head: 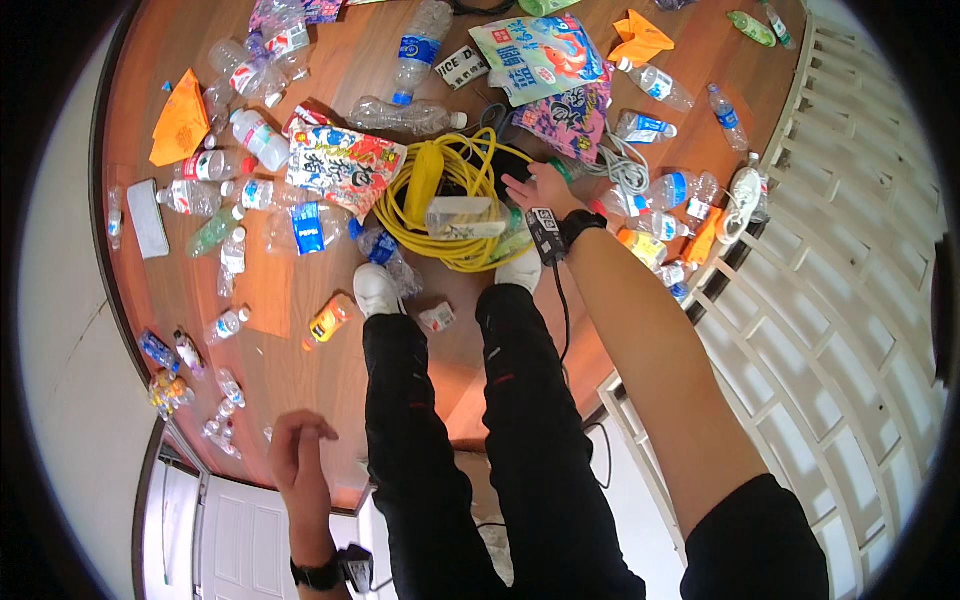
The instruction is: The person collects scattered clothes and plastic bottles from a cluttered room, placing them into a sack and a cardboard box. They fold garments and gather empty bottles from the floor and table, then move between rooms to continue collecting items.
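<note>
My right hand reaches out with its fingers apart, beside a coiled yellow cable on the wooden floor. Nothing is seen in its grasp; a green-capped clear plastic bottle lies on the coil just left of it. Behind the fingers a green-ended bottle is partly hidden, near a coil of grey cord. My left hand hangs low at the left, away from the bottles, its fingers loosely curled and apart, holding nothing visible. A red, white and blue printed plastic bag lies left of the coil.
Many empty plastic bottles are strewn about, among them a Pepsi bottle and an orange-labelled one. More printed bags, orange crumpled pieces and a white shoe lie around. A white lattice borders the right.
</note>
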A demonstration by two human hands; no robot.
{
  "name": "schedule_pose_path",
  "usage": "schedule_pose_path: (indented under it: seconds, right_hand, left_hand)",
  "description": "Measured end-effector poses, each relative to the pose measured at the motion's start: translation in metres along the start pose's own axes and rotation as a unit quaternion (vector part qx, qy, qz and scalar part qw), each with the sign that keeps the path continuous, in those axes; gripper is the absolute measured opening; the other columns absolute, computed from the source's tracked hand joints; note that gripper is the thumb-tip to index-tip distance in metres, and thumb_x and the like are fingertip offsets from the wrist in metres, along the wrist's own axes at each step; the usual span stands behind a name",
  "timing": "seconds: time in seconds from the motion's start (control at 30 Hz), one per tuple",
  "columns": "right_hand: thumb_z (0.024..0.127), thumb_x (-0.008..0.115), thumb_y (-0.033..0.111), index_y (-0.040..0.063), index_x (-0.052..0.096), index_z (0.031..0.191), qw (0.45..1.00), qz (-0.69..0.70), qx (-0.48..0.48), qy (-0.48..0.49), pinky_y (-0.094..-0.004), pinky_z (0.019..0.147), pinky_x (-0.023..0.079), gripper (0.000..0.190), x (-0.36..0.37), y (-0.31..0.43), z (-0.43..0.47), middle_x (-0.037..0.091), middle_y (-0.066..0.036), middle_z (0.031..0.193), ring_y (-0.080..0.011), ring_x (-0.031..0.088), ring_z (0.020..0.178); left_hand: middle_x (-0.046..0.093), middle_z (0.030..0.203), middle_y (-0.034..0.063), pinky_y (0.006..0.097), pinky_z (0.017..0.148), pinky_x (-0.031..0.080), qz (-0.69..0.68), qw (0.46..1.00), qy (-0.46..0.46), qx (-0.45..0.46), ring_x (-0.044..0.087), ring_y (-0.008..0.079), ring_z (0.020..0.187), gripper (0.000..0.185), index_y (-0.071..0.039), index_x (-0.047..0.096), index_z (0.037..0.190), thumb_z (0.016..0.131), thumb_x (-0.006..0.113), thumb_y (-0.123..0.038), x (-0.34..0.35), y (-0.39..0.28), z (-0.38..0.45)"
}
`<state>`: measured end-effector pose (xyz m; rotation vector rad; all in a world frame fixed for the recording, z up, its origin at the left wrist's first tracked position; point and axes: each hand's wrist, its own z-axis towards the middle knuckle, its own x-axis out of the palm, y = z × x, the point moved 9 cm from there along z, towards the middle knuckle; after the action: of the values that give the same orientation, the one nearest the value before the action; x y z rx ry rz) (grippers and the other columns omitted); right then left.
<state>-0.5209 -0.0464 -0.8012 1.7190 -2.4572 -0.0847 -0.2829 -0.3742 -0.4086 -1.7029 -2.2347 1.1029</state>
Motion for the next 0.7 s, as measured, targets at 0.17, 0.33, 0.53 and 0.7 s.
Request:
schedule_pose_path:
  seconds: [0.17, 0.33, 0.53, 0.7]
  right_hand:
    - [0.094, 0.052, 0.01, 0.001, 0.041, 0.125, 0.998, -0.043, -0.023, -0.047, -0.0525, 0.092, 0.05, 0.034, 0.01, -0.011, 0.052, 0.046, -0.02, 0.128, -0.0384, 0.061, 0.107]
    - [0.093, 0.056, 0.012, 0.004, 0.059, 0.099, 0.983, -0.174, -0.027, 0.056, -0.0395, 0.073, 0.052, 0.011, -0.001, -0.034, 0.082, 0.064, -0.011, 0.092, -0.0241, 0.065, 0.088]
    - [0.096, 0.055, 0.018, -0.001, 0.056, 0.106, 0.986, -0.012, 0.132, 0.098, -0.0383, 0.069, 0.05, 0.021, -0.014, -0.071, 0.056, 0.066, -0.015, 0.102, -0.0242, 0.066, 0.085]
    - [0.101, 0.048, 0.024, -0.001, 0.048, 0.128, 0.985, -0.011, 0.149, 0.087, -0.0376, 0.068, 0.052, 0.036, -0.006, -0.054, 0.046, 0.063, -0.015, 0.118, -0.0236, 0.064, 0.084]
  left_hand:
    - [0.058, 0.083, 0.0072, 0.0261, 0.074, 0.045, 0.054, 0.998, -0.038, -0.005, 0.058, 0.0142, 0.078, 0.013, 0.001, 0.057, 0.094, 0.096, 0.044, 0.001, -0.021, -0.014, 0.002]
    - [0.059, 0.082, 0.0071, 0.0258, 0.075, 0.044, 0.064, 0.996, -0.057, 0.0, 0.058, 0.0141, 0.076, 0.013, 0.0, 0.057, 0.093, 0.097, 0.045, -0.001, -0.03, -0.023, -0.005]
    - [0.059, 0.084, 0.0073, 0.0257, 0.076, 0.044, 0.065, 0.997, -0.047, 0.021, 0.058, 0.0138, 0.078, 0.012, 0.0, 0.057, 0.093, 0.097, 0.046, 0.0, -0.037, -0.046, -0.033]
    - [0.059, 0.083, 0.0069, 0.0257, 0.075, 0.044, 0.052, 0.996, -0.067, 0.024, 0.058, 0.0137, 0.078, 0.011, -0.001, 0.057, 0.093, 0.096, 0.047, 0.002, -0.045, -0.046, -0.043]
